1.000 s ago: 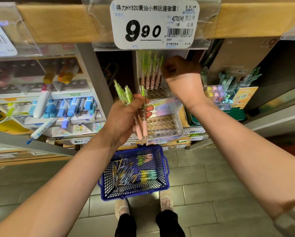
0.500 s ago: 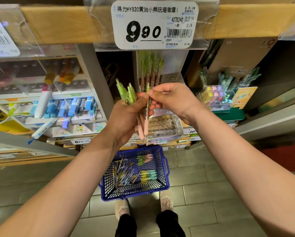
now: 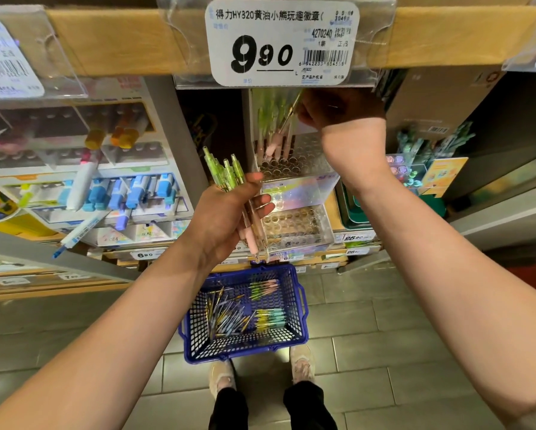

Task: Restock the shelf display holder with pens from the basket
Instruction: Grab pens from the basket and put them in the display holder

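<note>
Far left: marker rack (image 3: pixel 105 193), blue caps lined up in rows, one marker hanging out at a slant. Next along, left hand (image 3: pixel 226 218), fingers and thumb wrapped tight round a bunch of pens (image 3: pixel 228 178). Green clicker ends up, pink grips and tips down, held just in front of the display holder's left corner.

Straight below, on the tiled floor: blue basket (image 3: pixel 302 308), just ahead of the shoes (image 3: pixel 223 380). Loose pens (image 3: pixel 229 318) scattered inside, gold-and-purple ones heaped at left, two small green bundles at right.

Back up to the display holder (image 3: pixel 297 197) on the shelf: clear, stepped, rows of round holes on both tiers. Upper tier with a few standing pens (image 3: pixel 262 125), green over pink, upright at the back.

Just above, under the 9.90 price tag (image 3: pixel 282 41): right hand (image 3: pixel 338 110), fingers curled, pinching the top of a single pen (image 3: pixel 274 144). Slanted, pink end down over the upper tier's holes. Blurred, so no telling whether the tip is in a hole or just above.

Far right: another clear stand (image 3: pixel 409 169) with teal pens.
</note>
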The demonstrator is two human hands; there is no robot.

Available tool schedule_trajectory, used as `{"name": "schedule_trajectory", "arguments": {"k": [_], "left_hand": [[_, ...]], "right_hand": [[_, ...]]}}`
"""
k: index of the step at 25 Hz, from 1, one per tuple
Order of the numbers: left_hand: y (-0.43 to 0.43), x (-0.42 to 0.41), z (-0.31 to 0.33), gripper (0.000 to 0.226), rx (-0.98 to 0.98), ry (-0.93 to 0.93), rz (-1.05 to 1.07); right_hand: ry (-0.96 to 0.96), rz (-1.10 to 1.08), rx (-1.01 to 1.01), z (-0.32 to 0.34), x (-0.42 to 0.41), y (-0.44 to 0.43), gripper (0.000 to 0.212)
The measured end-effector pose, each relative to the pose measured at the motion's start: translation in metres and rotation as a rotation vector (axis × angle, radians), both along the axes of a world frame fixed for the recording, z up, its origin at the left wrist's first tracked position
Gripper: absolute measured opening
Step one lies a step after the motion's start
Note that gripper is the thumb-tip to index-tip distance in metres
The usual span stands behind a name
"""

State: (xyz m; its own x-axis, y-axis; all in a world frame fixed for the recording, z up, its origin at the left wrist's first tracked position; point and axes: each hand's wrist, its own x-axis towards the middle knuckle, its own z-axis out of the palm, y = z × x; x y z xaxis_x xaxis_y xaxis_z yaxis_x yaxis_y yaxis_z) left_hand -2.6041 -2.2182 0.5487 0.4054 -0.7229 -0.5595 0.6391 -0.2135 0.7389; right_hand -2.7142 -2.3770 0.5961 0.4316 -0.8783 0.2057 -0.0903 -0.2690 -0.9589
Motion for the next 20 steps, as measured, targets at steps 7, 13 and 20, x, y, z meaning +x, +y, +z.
{"name": "schedule_trajectory", "arguments": {"k": [7,13,20], "left_hand": [[0.003,0.005,0.0,0.031,-0.016,-0.05,-0.049],[0.003,0.01,-0.001,0.023,-0.078,-0.031,-0.021],[0.003,0.013,-0.004,0.017,-0.123,-0.055,-0.034]], "right_hand": [[0.243,-0.082,-0.36,-0.015,0.018,0.0,0.013],[0.368,-0.026,-0.378,-0.023,0.023,0.003,0.012],[0.608,0.039,-0.346,-0.024,0.023,0.012,0.01]]}}
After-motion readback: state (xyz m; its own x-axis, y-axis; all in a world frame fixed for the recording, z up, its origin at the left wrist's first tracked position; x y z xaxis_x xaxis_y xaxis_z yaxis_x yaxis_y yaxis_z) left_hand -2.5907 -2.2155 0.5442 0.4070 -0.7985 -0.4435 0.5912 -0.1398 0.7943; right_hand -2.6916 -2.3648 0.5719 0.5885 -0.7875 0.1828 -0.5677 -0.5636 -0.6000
